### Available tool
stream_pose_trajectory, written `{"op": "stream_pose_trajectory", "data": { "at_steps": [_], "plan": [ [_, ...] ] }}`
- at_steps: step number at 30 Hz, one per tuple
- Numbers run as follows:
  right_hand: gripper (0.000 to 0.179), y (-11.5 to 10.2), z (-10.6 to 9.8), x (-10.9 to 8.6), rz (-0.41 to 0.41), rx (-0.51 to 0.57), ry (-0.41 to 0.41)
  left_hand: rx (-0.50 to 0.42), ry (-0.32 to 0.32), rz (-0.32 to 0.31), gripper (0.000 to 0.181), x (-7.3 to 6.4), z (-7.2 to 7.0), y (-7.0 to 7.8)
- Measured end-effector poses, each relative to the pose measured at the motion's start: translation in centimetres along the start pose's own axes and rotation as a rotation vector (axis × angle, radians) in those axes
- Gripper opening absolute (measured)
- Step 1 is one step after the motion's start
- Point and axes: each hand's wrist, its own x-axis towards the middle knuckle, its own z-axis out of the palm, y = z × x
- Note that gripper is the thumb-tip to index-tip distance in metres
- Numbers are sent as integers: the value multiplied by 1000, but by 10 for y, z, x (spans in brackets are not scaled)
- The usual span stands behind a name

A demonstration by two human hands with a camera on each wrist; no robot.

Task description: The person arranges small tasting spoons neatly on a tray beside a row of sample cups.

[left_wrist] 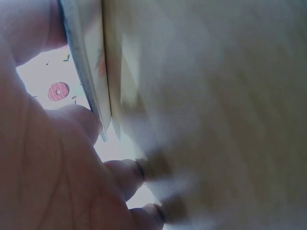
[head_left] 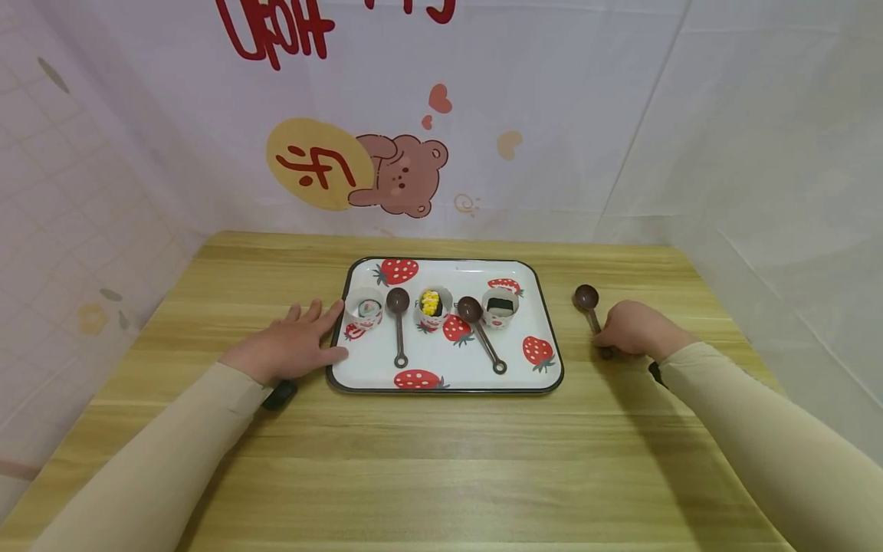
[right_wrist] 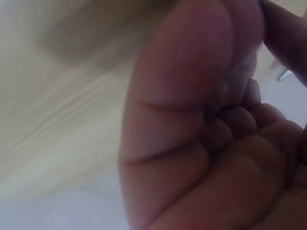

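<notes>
My left hand rests at the left edge of a white tray printed with strawberries, its fingers spread and touching the rim. Seen from the left wrist, fingertips lie against that dark rim. To the right of the tray, my right hand pinches the handle of a brown spoon, whose bowl points away from me over the wooden table. From the right wrist, the curled fingers fill the view and hide the spoon.
On the tray, paper cups hold sushi pieces: a round roll, a yellow-topped piece and a dark-wrapped piece. Between them lie two more brown spoons, the left spoon and the right spoon. A printed cloth hangs behind the table.
</notes>
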Motion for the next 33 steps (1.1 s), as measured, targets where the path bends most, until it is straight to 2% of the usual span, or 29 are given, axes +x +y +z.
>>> {"op": "stream_pose_trajectory", "data": {
  "at_steps": [6, 10, 19, 27, 33],
  "plan": [
    [44, -3, -2, 0, -3, -19, -13, -2, -4, -1, 97, 0, 0, 0],
    [42, -8, -3, -1, 12, 8, 13, 6, -11, -10, 98, 2, 1, 0],
    [32, -47, -3, -11, 13, 148, 80, 11, -6, -5, 98, 2, 1, 0],
    [25, -77, 10, -13, 2, 330, 55, 25, -14, -5, 98, 2, 0, 1],
    [26, -85, 15, -12, -3, 340, 33, 29, -11, -2, 99, 2, 0, 0]
  ]
}}
